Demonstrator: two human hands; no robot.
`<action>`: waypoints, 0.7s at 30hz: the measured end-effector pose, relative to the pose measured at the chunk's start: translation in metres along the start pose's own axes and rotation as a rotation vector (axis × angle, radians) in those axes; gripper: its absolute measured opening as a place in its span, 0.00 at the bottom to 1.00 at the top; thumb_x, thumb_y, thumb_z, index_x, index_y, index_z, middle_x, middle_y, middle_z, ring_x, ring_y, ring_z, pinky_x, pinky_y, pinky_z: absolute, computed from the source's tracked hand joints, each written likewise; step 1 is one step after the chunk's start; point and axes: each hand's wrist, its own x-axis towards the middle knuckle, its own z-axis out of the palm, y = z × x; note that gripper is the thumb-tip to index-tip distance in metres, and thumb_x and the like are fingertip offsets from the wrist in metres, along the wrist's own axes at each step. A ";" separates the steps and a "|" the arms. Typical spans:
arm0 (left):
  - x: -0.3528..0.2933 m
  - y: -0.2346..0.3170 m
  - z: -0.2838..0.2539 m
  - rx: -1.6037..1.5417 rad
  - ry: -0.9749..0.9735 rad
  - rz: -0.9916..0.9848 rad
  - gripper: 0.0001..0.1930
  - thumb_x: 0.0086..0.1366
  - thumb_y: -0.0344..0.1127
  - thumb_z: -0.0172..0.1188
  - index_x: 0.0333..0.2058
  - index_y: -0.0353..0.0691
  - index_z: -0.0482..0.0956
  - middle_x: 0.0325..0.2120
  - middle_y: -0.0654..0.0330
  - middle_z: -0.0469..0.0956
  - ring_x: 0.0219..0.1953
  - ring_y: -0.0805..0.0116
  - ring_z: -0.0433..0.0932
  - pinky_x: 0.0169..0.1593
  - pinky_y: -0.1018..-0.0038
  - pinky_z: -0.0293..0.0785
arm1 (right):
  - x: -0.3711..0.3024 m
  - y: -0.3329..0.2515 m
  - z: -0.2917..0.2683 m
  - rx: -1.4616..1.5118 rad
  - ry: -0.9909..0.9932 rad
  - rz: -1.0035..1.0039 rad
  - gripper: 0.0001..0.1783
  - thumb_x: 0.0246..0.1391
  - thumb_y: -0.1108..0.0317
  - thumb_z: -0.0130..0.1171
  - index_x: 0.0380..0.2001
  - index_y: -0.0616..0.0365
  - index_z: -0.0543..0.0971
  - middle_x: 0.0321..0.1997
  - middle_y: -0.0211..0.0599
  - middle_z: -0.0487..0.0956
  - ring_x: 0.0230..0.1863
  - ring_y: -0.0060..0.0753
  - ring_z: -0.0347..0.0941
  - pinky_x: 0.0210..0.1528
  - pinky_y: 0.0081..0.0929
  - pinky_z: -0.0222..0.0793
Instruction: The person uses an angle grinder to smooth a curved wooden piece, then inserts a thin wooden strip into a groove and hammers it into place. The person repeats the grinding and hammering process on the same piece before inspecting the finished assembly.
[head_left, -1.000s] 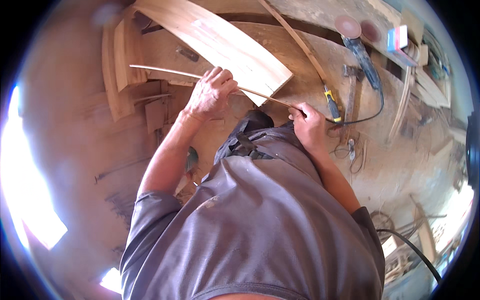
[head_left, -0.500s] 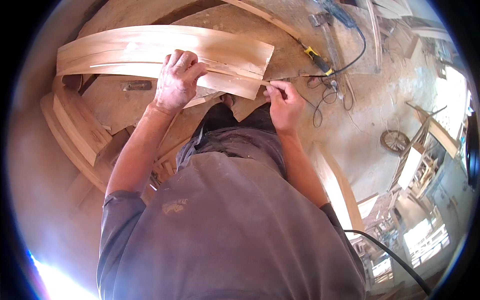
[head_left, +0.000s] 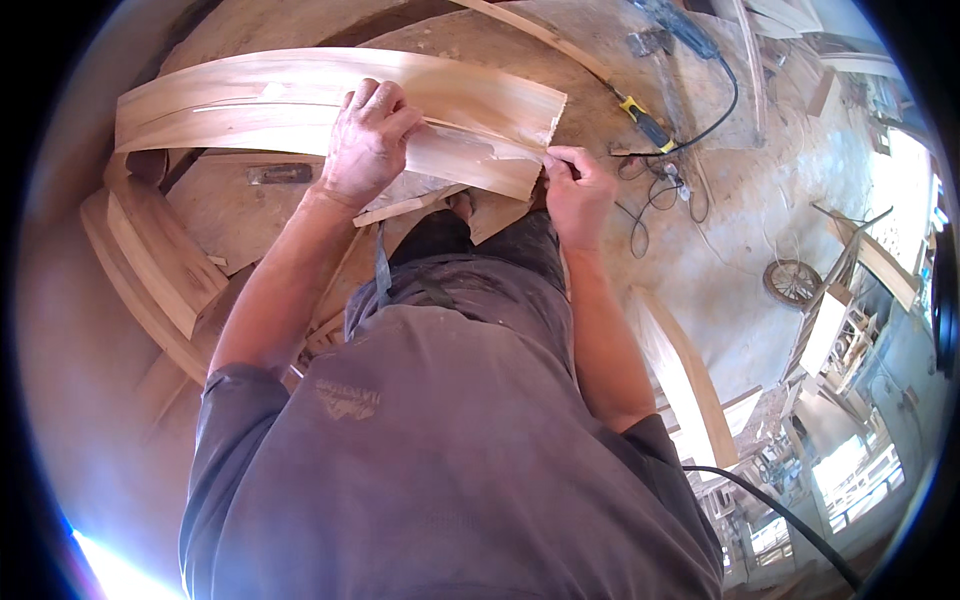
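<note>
Arms (head_left: 272, 275) stretched toward the pale board (head_left: 300, 75), left hand (head_left: 366, 145) curled round a thin strip (head_left: 490, 140) over it, right hand (head_left: 578, 198) pinching that strip by the board's right end; I can't tell whether strip and board touch.

I see a yellow-and-black hand tool (head_left: 648, 124) and corded power tool (head_left: 684, 30) at one o'clock, a spoked wheel (head_left: 792, 283) at three.

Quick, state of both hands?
Left hand: closed, holding the thin strip over the board.
Right hand: closed, pinching the strip near the board's end.
</note>
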 end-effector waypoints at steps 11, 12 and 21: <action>-0.007 -0.005 -0.002 -0.050 0.098 -0.078 0.05 0.50 0.31 0.70 0.29 0.45 0.86 0.37 0.59 0.77 0.46 0.55 0.76 0.52 0.58 0.73 | 0.020 -0.021 -0.015 -0.076 -0.196 0.195 0.03 0.58 0.79 0.64 0.34 0.67 0.85 0.28 0.36 0.84 0.26 0.24 0.80 0.29 0.23 0.76; -0.010 -0.009 -0.003 -0.021 0.093 -0.088 0.09 0.48 0.29 0.69 0.31 0.45 0.86 0.39 0.60 0.78 0.47 0.56 0.76 0.52 0.58 0.73 | 0.021 -0.015 -0.018 -0.067 -0.204 0.184 0.02 0.58 0.79 0.64 0.34 0.67 0.84 0.27 0.37 0.84 0.26 0.24 0.81 0.29 0.23 0.77; -0.062 -0.139 -0.062 0.242 0.359 -0.265 0.08 0.54 0.28 0.72 0.34 0.44 0.87 0.41 0.63 0.83 0.50 0.55 0.79 0.52 0.59 0.77 | 0.028 -0.019 -0.022 -0.165 -0.262 0.181 0.04 0.60 0.78 0.64 0.36 0.68 0.83 0.28 0.40 0.84 0.26 0.26 0.81 0.29 0.24 0.79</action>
